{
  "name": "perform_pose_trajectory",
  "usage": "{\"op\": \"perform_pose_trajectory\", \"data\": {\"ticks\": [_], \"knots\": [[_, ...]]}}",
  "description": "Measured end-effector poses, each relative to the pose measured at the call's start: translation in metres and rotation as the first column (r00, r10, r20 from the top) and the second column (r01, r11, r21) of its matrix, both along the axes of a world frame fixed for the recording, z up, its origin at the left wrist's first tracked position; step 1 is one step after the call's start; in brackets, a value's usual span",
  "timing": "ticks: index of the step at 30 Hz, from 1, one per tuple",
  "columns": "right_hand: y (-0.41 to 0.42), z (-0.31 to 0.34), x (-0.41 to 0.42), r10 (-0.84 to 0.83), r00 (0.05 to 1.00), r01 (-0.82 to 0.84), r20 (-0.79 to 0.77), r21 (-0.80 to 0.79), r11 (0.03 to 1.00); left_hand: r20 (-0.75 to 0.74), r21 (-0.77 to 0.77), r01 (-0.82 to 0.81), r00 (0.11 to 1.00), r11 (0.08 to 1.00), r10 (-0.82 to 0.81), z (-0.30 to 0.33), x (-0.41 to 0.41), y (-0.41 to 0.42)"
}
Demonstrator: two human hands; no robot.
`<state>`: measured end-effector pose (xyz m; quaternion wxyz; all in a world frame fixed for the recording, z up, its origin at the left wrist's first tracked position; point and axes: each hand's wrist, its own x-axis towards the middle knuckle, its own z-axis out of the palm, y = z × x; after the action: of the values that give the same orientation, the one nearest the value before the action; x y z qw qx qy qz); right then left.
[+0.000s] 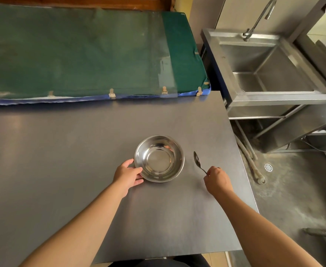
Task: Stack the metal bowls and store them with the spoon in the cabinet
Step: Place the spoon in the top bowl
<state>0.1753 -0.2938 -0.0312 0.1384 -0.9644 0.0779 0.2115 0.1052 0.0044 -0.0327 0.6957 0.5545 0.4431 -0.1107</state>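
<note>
A shiny metal bowl (159,158) stands upright on the grey table (62,151), a little right of centre. Whether more than one bowl is nested there I cannot tell. My left hand (128,174) grips the bowl's left rim, thumb over the edge and fingers under it. A metal spoon (198,160) lies to the right of the bowl, its scoop pointing away from me. My right hand (217,180) is closed around the spoon's handle end. No cabinet is in view.
A green padded mat with a blue edge (81,54) runs along the table's far side. A steel sink with a tap (270,64) stands to the right, across a gap. The table's right edge drops to a concrete floor with hoses and a drain (268,167).
</note>
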Motion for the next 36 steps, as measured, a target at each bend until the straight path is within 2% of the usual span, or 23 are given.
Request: {"op": "perform_pose_trajectory", "data": {"ticks": [7,12,25,36], "knots": [[0.033,0.031,0.015,0.045,0.991,-0.057,0.124,0.09,0.994,0.007,-0.009,-0.006,1.0,1.0,0.006,0.002,-0.002,0.003],[0.066,0.036,0.015,0.194,0.962,-0.217,0.194,0.108,0.97,-0.002,-0.008,0.012,1.0,1.0,-0.012,0.001,-0.004,0.007],[0.12,0.016,0.011,0.438,0.895,-0.441,0.084,0.032,0.897,0.004,0.0,0.055,0.998,0.998,-0.055,0.001,-0.006,0.018],[0.125,0.011,0.01,0.483,0.873,-0.482,0.07,-0.03,0.875,0.0,0.022,0.067,0.998,0.997,-0.067,0.002,0.002,0.023]]}}
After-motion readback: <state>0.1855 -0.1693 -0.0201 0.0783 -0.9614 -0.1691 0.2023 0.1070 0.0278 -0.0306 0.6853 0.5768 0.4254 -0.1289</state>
